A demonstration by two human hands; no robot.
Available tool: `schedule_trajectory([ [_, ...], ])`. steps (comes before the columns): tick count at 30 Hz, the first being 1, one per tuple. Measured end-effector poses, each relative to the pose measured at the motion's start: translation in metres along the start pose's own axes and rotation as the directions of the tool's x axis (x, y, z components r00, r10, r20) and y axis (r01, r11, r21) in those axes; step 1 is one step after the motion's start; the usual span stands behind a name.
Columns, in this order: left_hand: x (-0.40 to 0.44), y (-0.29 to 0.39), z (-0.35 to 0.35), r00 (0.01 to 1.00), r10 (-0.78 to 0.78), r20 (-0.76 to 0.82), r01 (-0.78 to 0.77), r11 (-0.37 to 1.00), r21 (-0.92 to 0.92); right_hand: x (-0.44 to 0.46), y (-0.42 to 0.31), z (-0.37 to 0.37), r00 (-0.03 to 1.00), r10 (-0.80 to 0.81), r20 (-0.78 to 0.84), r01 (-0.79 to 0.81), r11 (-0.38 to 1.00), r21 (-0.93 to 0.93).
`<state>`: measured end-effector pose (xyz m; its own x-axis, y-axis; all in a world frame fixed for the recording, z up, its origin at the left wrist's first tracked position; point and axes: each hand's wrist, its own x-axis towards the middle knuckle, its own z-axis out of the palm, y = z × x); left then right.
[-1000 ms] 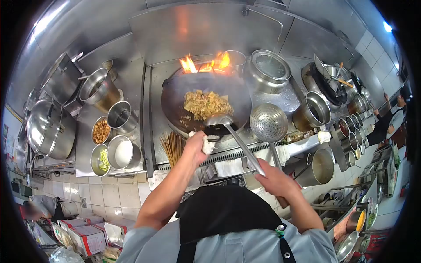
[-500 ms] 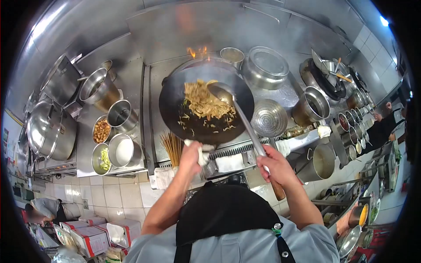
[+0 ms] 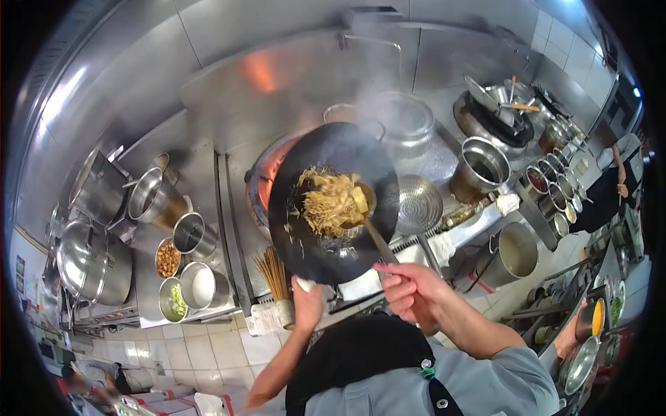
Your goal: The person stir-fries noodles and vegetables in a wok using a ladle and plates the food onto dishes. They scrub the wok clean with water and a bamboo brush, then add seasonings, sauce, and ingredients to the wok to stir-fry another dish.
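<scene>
A black wok point(image 3: 288, 239) is raised and tilted off the burner point(image 3: 260, 187), whose orange glow shows along the wok's left side. At the near rim, my left hand point(image 3: 307, 304) is closed around the wok's edge with a white cloth point(image 3: 305, 283) between. My right hand point(image 3: 415, 290) grips the long handle of a ladle point(image 3: 378, 241), its wooden end pointing down toward my apron. The ladle's bowl lies inside the wok against a brown heap of stir-fried food point(image 3: 331, 204) that looks like noodles. Steam rises above it.
Left of the burner stand several steel pots and bowls, including diced brown food point(image 3: 168, 258) and chopped greens point(image 3: 177, 299). A bamboo brush point(image 3: 269, 269) stands by my left hand. To the right are a perforated strainer point(image 3: 419, 203), a lidded pot point(image 3: 406, 121) and a person point(image 3: 617, 180).
The wok has been lifted off the burner and tilted, shifting right and nearer to me. The food has gathered around the ladle's bowl, and the flames behind the wok no longer show.
</scene>
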<state>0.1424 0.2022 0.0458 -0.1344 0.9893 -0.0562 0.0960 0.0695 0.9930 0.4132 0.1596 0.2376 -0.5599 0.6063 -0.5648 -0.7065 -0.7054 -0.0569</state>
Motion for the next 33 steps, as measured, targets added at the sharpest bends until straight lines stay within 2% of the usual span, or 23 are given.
schedule_trajectory([
  [1,0.005,0.012,-0.004,0.997,-0.07,0.022,0.071,0.997,-0.038,-0.002,-0.004,-0.004,0.997,0.056,0.054,-0.061,0.992,0.109],
  [2,0.011,0.031,0.001,0.992,-0.122,0.025,0.124,0.968,-0.219,0.003,-0.007,-0.018,0.964,0.103,0.246,-0.172,0.944,0.281],
  [3,0.019,0.027,-0.007,0.978,-0.171,0.117,0.196,0.949,-0.247,-0.003,-0.008,-0.019,0.96,0.107,0.259,-0.201,0.907,0.369],
  [5,0.011,0.076,-0.003,0.882,-0.469,0.037,0.465,0.855,-0.23,-0.013,-0.004,-0.03,0.965,0.101,0.241,-0.194,0.895,0.402],
  [8,0.013,0.051,-0.02,0.783,-0.571,0.247,0.619,0.677,-0.397,-0.024,0.004,-0.051,0.943,0.072,0.324,-0.206,0.892,0.401],
  [11,0.016,0.046,-0.019,0.806,-0.544,0.233,0.588,0.688,-0.425,-0.031,0.017,-0.061,0.935,0.031,0.354,-0.2,0.87,0.452],
  [14,0.021,0.056,-0.034,0.807,-0.542,0.235,0.59,0.73,-0.344,-0.036,0.045,-0.066,0.906,-0.056,0.419,-0.175,0.854,0.491],
  [15,0.02,0.062,-0.036,0.803,-0.545,0.24,0.596,0.738,-0.316,-0.042,0.057,-0.069,0.897,-0.112,0.428,-0.142,0.844,0.517],
  [17,0.018,0.065,-0.046,0.825,-0.448,0.346,0.548,0.782,-0.295,-0.044,0.09,-0.078,0.881,-0.193,0.432,-0.054,0.866,0.496],
  [19,-0.009,0.064,-0.055,0.856,-0.475,0.207,0.498,0.864,-0.076,-0.052,0.145,-0.096,0.881,-0.297,0.368,0.116,0.89,0.441],
  [20,-0.005,0.028,-0.069,0.851,-0.371,0.371,0.445,0.885,-0.136,-0.054,0.173,-0.104,0.881,-0.337,0.331,0.167,0.878,0.45],
  [21,-0.022,0.014,-0.064,0.746,-0.37,0.553,0.489,0.869,-0.079,-0.058,0.237,-0.124,0.835,-0.475,0.277,0.272,0.795,0.542],
  [23,-0.024,-0.013,-0.07,0.695,-0.347,0.63,0.433,0.901,0.019,-0.067,0.296,-0.139,0.787,-0.586,0.194,0.399,0.723,0.564],
  [25,-0.03,0.013,-0.079,0.538,-0.343,0.77,0.518,0.855,0.018,-0.066,0.346,-0.122,0.727,-0.671,0.144,0.473,0.642,0.603],
  [26,-0.036,0.034,-0.074,0.506,-0.384,0.772,0.525,0.847,0.077,-0.064,0.363,-0.109,0.681,-0.722,0.12,0.513,0.588,0.625],
  [30,0.015,0.062,-0.037,0.265,-0.369,0.891,0.431,0.872,0.233,-0.036,0.4,-0.033,0.484,-0.875,-0.029,0.647,0.335,0.685],
  [31,0.021,0.063,-0.01,0.123,-0.384,0.915,0.445,0.845,0.295,-0.038,0.401,-0.027,0.428,-0.902,-0.06,0.673,0.274,0.687],
  [33,0.023,0.083,0.01,0.089,-0.293,0.952,0.148,0.949,0.279,-0.035,0.416,0.01,0.32,-0.939,-0.127,0.671,0.13,0.73],
])
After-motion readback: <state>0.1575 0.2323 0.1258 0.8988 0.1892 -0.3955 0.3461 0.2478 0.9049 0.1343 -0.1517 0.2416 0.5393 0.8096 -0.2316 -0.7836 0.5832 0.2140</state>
